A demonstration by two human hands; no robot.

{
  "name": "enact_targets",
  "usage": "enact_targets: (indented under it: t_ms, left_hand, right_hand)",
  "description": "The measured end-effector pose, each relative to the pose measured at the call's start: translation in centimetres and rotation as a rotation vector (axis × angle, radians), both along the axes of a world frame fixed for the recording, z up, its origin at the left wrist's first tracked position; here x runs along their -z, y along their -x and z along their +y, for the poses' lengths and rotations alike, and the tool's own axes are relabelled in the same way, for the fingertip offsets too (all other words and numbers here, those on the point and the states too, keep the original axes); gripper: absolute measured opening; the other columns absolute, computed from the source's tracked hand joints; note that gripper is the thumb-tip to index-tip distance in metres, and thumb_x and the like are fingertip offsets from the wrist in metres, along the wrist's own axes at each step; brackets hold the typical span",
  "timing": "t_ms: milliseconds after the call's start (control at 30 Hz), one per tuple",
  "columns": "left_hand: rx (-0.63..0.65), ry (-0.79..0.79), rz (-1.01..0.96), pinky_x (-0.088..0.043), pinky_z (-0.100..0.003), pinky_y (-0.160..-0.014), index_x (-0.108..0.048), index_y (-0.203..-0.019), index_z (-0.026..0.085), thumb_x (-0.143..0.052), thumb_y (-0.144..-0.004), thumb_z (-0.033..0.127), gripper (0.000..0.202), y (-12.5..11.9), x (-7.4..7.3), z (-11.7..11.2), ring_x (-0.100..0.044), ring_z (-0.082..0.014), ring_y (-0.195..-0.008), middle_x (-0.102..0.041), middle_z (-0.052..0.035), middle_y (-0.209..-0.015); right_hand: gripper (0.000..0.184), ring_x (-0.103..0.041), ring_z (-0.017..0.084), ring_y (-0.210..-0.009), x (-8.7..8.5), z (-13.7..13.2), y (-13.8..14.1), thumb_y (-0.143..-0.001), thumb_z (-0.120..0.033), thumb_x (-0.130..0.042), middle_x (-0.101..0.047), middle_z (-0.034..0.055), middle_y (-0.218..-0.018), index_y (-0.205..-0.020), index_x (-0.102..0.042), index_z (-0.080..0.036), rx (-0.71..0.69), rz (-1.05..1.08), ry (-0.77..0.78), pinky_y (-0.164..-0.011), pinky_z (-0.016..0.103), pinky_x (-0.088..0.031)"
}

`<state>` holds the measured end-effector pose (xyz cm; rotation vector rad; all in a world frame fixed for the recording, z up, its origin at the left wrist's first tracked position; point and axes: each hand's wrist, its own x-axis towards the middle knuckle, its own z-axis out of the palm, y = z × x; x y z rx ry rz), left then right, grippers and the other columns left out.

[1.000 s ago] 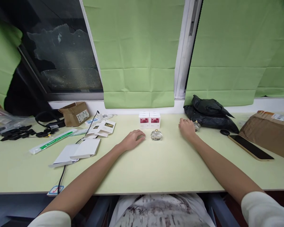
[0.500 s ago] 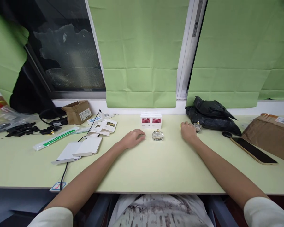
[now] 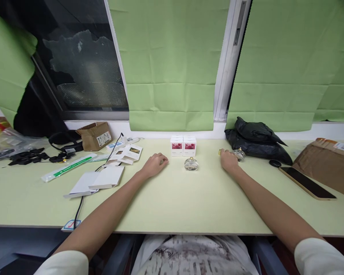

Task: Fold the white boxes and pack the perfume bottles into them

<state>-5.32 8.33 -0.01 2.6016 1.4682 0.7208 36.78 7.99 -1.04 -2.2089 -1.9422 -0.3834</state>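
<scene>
My left hand (image 3: 154, 165) rests on the table left of the small white boxes, fingers loosely curled and apart from the thumb, holding nothing. To its right stands a clear glass perfume bottle (image 3: 191, 164) with a gold cap, in front of white boxes (image 3: 183, 146) with pinkish-red pictures. My right hand (image 3: 229, 160) is closed near the black bags; a bit of something yellow (image 3: 219, 152) peeks out beside its fingertips, and my fingers hide the rest. Just beyond that hand, partly covered by it, is another glass bottle (image 3: 240, 154) with a gold top.
Black plastic bags (image 3: 255, 141), a black round object (image 3: 275, 163), a phone (image 3: 306, 182) and a brown parcel (image 3: 326, 164) lie at right. At left are flattened white cartons (image 3: 106, 177), a black cable (image 3: 78, 212), a green-striped packet (image 3: 71, 167) and an open cardboard box (image 3: 95, 136).
My left hand has drawn back leftward, away from the perfume bottle, and its fingers are more curled. My right hand has barely moved. The standing bottle and boxes stay in place.
</scene>
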Motion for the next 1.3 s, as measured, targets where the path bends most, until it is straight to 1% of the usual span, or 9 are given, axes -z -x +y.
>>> enact_targets:
  t_ms: [167, 300, 400, 467, 533, 567, 667, 800, 1300]
  left_hand:
    - [0.024, -0.006, 0.013, -0.051, -0.048, -0.098, -0.076, -0.109, 0.025, -0.049, -0.103, 0.052, 0.039, 0.1, 0.0, 0.0, -0.064, -0.0325, -0.11, -0.071, -0.0094, -0.116]
    - [0.034, -0.005, 0.017, -0.051, -0.047, -0.097, -0.076, -0.109, 0.025, -0.049, -0.104, 0.052, 0.039, 0.2, 0.1, 0.1, -0.064, -0.0321, -0.11, -0.071, -0.0094, -0.117]
    - [0.037, -0.002, 0.019, -0.051, -0.047, -0.098, -0.076, -0.11, 0.025, -0.048, -0.104, 0.053, 0.039, 0.2, 0.1, 0.1, -0.063, -0.032, -0.111, -0.071, -0.0093, -0.117]
    - [0.038, 0.002, 0.02, -0.05, -0.047, -0.098, -0.076, -0.11, 0.025, -0.048, -0.104, 0.052, 0.039, 0.2, 0.1, 0.1, -0.063, -0.0318, -0.111, -0.07, -0.0092, -0.118]
    - [0.04, 0.006, 0.022, -0.05, -0.047, -0.099, -0.075, -0.111, 0.025, -0.049, -0.104, 0.051, 0.038, 0.1, 0.1, 0.0, -0.063, -0.0317, -0.112, -0.07, -0.009, -0.118]
    - [0.041, 0.007, 0.023, -0.049, -0.047, -0.099, -0.075, -0.111, 0.025, -0.049, -0.104, 0.051, 0.037, 0.1, 0.1, 0.0, -0.063, -0.0316, -0.112, -0.07, -0.0088, -0.118]
    - [0.045, 0.01, 0.026, -0.049, -0.047, -0.101, -0.075, -0.112, 0.024, -0.05, -0.104, 0.05, 0.036, 0.1, 0.0, -0.1, -0.062, -0.0314, -0.112, -0.07, -0.0088, -0.119]
    - [0.049, 0.008, 0.026, -0.049, -0.046, -0.101, -0.075, -0.112, 0.025, -0.05, -0.104, 0.05, 0.036, 0.0, 0.0, -0.1, -0.062, -0.0311, -0.112, -0.07, -0.0088, -0.119]
    - [0.056, -0.001, 0.033, -0.049, -0.046, -0.101, -0.074, -0.115, 0.025, -0.051, -0.104, 0.053, 0.038, 0.2, 0.3, 0.2, -0.062, -0.0314, -0.115, -0.069, -0.0091, -0.12]
  right_hand:
    - [0.039, -0.071, 0.033, -0.109, -0.5, -0.6, 0.6, -0.093, 0.002, -0.044, -0.069, 0.0237, -0.118, -0.125, -0.061, -0.012, -0.026, 0.062, -0.011, -0.085, 0.041, -0.052]
    - [0.026, -0.069, 0.029, -0.105, -0.8, -1.1, 1.9, -0.098, -0.006, -0.045, -0.071, 0.0189, -0.113, -0.116, -0.063, -0.015, -0.143, 0.15, -0.058, -0.086, 0.038, -0.05]
    - [0.016, -0.067, 0.024, -0.107, -1.5, -1.8, 3.7, -0.105, -0.02, -0.048, -0.072, 0.0113, -0.114, -0.113, -0.062, -0.02, -0.317, 0.221, -0.113, -0.091, 0.034, -0.05]
    - [0.018, -0.067, 0.02, -0.104, -2.1, -2.7, 5.2, -0.11, -0.03, -0.045, -0.071, 0.0064, -0.118, -0.115, -0.061, -0.024, -0.466, 0.284, -0.169, -0.091, 0.031, -0.052]
    - [0.022, -0.068, 0.021, -0.097, -2.7, -3.7, 6.9, -0.111, -0.034, -0.045, -0.07, 0.008, -0.113, -0.113, -0.064, -0.023, -0.735, 0.53, -0.368, -0.088, 0.034, -0.054]
    - [0.022, -0.068, 0.021, -0.094, -3.0, -4.2, 7.7, -0.11, -0.036, -0.047, -0.07, 0.0078, -0.11, -0.112, -0.065, -0.024, -0.819, 0.622, -0.447, -0.085, 0.034, -0.055]
    - [0.019, -0.068, 0.021, -0.094, -3.4, -5.2, 9.6, -0.109, -0.035, -0.051, -0.07, 0.0064, -0.105, -0.11, -0.068, -0.025, -0.94, 0.752, -0.489, -0.087, 0.035, -0.055]
    - [0.02, -0.068, 0.021, -0.093, -3.2, -5.2, 10.5, -0.109, -0.033, -0.053, -0.071, 0.0062, -0.103, -0.107, -0.071, -0.026, -0.965, 0.771, -0.44, -0.086, 0.036, -0.055]
    - [0.021, -0.069, 0.021, -0.091, -2.1, -4.1, 10.6, -0.106, -0.035, -0.056, -0.074, 0.0046, -0.099, -0.102, -0.074, -0.025, -0.913, 0.825, -0.393, -0.078, 0.033, -0.051]
